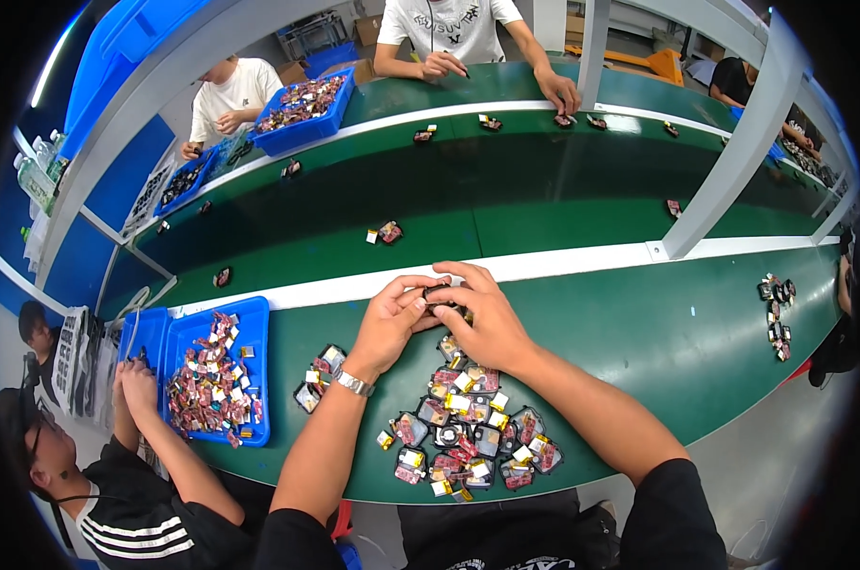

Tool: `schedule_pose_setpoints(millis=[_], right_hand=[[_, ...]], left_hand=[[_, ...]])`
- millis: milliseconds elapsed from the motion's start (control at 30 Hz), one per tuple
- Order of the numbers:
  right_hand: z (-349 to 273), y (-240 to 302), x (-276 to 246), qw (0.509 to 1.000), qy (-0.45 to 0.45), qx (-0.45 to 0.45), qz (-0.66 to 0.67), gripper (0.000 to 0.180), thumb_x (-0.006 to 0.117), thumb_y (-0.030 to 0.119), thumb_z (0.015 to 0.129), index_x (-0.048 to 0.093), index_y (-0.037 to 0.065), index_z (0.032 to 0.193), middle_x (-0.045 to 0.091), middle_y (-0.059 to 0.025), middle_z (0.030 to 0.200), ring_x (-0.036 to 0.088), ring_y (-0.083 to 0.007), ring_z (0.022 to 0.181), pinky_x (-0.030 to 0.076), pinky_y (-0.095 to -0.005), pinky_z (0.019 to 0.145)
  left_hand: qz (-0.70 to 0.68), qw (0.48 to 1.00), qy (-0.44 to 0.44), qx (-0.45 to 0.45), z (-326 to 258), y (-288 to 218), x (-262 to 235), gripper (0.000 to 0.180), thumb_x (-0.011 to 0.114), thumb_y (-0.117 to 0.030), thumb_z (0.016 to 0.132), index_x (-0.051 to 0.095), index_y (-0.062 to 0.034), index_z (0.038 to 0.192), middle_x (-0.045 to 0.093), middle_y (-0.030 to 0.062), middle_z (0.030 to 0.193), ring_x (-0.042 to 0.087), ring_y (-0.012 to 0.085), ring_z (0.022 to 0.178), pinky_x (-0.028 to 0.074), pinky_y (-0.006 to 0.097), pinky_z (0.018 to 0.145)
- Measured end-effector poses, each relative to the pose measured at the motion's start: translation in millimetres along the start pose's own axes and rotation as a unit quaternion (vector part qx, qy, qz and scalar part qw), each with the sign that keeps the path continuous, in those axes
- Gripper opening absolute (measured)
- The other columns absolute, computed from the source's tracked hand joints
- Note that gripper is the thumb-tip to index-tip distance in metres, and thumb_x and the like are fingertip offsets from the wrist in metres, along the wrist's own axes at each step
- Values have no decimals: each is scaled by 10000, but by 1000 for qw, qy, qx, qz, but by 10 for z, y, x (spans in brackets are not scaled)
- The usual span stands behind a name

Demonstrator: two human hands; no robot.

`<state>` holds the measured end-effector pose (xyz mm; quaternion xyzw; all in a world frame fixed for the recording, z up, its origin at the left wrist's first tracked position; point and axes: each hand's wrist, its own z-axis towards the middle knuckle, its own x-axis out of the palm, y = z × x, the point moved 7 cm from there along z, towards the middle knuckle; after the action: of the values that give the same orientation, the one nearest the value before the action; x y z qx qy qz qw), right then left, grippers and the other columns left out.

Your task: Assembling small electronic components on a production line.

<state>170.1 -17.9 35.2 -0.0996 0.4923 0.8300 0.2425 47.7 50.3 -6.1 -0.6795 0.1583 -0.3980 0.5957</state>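
My left hand (392, 321), with a metal watch band at the wrist, and my right hand (487, 318) meet over the green table. Their fingers are closed around a small black plastic casing (437, 294), mostly covered by the fingers. Just below the hands lies a heap of black casings with red circuit boards and silver-yellow battery packs (468, 408). Left of my left forearm, a smaller group of similar casings (318, 377) rests on the table.
A blue tray (265, 366) full of red boards and batteries stands at the left, beside a co-worker's hands (135, 385). Beyond a white rail (325, 293), scattered assemblies (389, 232) lie on a green conveyor belt (544, 190). A grey post (734, 161) rises at right; other people sit opposite.
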Motion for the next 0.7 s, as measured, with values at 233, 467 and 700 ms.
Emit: schedule_pose_setpoints(millis=[233, 467, 700], right_hand=[[27, 165, -135, 993, -89, -62, -49, 130, 679, 24, 799, 638, 22, 923, 609, -113, 1070, 599, -293, 984, 507, -372, 828], [18, 171, -102, 992, -86, -49, -75, 139, 697, 29, 795, 654, 22, 927, 599, -88, 960, 607, -265, 898, 508, -371, 769], [-25, 166, -88, 989, -104, -47, -96, 173, 711, 45, 790, 665, 20, 955, 598, -87, 938, 616, -256, 855, 525, -365, 737]], left_hand=[[-5, 1000, -5, -12, 27, -33, 54, 264, 505, -86, 1000, 490, -13, 1252, 625, 121, 1195, 620, 193, 1098, 543, 382, 954], [-4, 1000, -2, -14, 16, -32, 30, 271, 518, -93, 995, 491, -8, 1252, 630, 118, 1173, 625, 191, 1089, 548, 383, 945], [-3, 1000, -14, -20, 11, -33, 56, 258, 539, -88, 983, 509, -5, 1226, 633, 117, 1155, 631, 181, 1065, 566, 370, 909]])
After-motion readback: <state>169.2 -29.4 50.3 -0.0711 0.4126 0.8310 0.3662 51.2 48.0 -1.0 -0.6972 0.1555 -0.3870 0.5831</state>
